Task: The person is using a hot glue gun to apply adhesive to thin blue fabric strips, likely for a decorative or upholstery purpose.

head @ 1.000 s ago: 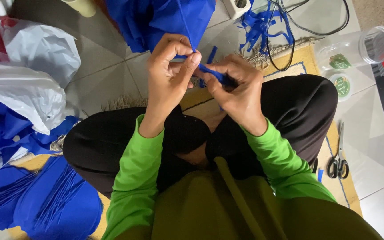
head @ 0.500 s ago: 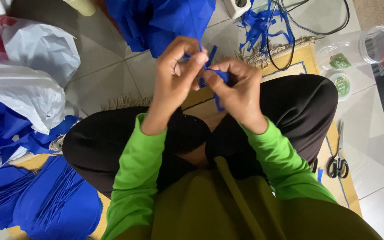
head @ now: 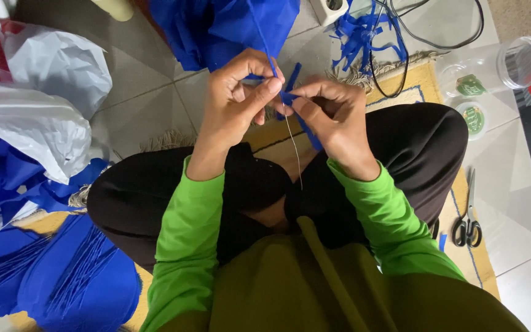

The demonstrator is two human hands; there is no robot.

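1. My left hand (head: 238, 101) pinches a narrow blue strip (head: 293, 101) between thumb and forefinger; the grip is closed tight on the strip's upper end, just below the big blue cloth bundle (head: 228, 24).
2. My right hand (head: 333, 120) meets it from the other side, fingertips closed on the same blue strip. The strip runs between both grips and slants down across the right palm toward the wrist.
3. A thin pale thread (head: 293, 147) hangs from the point where the two grips meet and drops over my crossed legs. I cannot tell which hand holds it.
4. Both hands hover above my lap, nearly touching each other, with green sleeves (head: 185, 233) running back to my body.
5. Further out, ahead of the hands, the blue cloth bundle lies on the tiled floor (head: 149, 104), and loose blue strips (head: 364, 37) lie beside black cables (head: 401, 37) near a white power strip (head: 330, 9).
6. To my right, black-handled scissors (head: 468, 221) lie on the floor just off the edge of the yellow rug (head: 422, 83). Beyond them stand clear round containers (head: 517, 61) and two small green-topped lids (head: 471, 98).
7. To my left, white plastic bags (head: 38, 98) lie crumpled over more blue cloth, and a stack of folded blue pieces (head: 62, 276) rests near my left knee.
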